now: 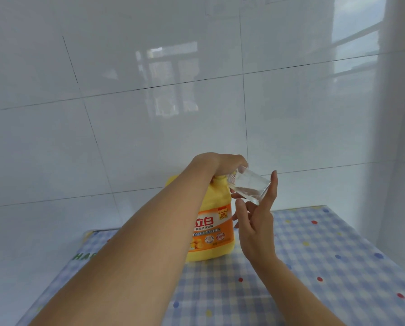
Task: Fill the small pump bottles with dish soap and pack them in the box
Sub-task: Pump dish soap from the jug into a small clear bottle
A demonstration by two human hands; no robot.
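Curling over soap jug [211, 234] top, left hand [222, 164]; right hand [255, 231] fingers [271, 191] pinch small bottle [251, 184] (tilted).

Head-worn view, facing forward-down, near table [314, 255]

The table [352, 236] fills the lower centre and right of the frame, covered by a blue-and-white checked cloth [314, 278] dotted with red, blue and yellow. A yellow dish soap jug [214, 234] with an orange label stands upright on the cloth near the table's far edge.
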